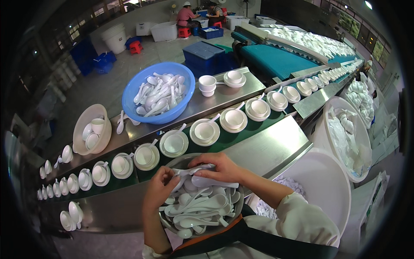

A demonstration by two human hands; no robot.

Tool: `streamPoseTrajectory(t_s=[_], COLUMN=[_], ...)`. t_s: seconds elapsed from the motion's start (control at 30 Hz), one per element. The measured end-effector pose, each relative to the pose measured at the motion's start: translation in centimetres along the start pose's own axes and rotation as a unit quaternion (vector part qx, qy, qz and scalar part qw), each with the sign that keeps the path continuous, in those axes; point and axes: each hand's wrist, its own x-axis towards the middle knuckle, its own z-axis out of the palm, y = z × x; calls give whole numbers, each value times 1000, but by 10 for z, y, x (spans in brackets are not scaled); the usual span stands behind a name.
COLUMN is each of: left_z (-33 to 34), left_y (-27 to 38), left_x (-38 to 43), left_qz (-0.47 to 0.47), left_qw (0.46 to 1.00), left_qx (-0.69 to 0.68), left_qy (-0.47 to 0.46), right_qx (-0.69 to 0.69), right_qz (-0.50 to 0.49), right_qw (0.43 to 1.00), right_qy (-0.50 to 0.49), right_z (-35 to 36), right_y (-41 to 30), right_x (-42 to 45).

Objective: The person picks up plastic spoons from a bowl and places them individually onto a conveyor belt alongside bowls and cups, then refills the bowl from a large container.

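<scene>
Over a round basin [240,207] heaped with white soup spoons [207,204], my two hands meet at its far side. My left hand [160,187] has thumb and fingers around one end of a white spoon [190,170]. My right hand [219,167] pinches the other end from above; whether several spoons are stacked there, I cannot tell. Just beyond the basin, a green conveyor belt [217,143] carries a row of white bowls on saucers, each with a spoon. The nearest sets are a bowl [173,143] and another bowl [204,131].
A blue basin [126,97] of spoons and a cream basin [108,129] of bowls stand on the steel ledge [200,103] behind the belt. To my right are white tubs [343,194] with wrapping inside. A teal conveyor [275,60] and two seated people are farther off.
</scene>
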Motion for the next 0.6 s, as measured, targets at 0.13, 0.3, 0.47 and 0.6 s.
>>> streamPoseTrajectory(t_s=[0.13, 0.3, 0.47, 0.6], left_z=[11, 14, 15, 14], left_y=[13, 9, 7, 10], left_x=[-5, -4, -5, -6], left_qz=[16, 82, 117, 54], left_qw=[999, 985, 972, 985], left_qx=[34, 148, 195, 148], left_qy=[30, 32, 58, 65], right_qx=[-26, -6, 29, 42], right_qz=[17, 27, 34, 59], right_qw=[998, 998, 998, 997], right_qy=[-51, -60, -35, -3], right_z=[2, -1, 4, 3], right_y=[2, 4, 6, 7], right_x=[5, 4, 5, 2])
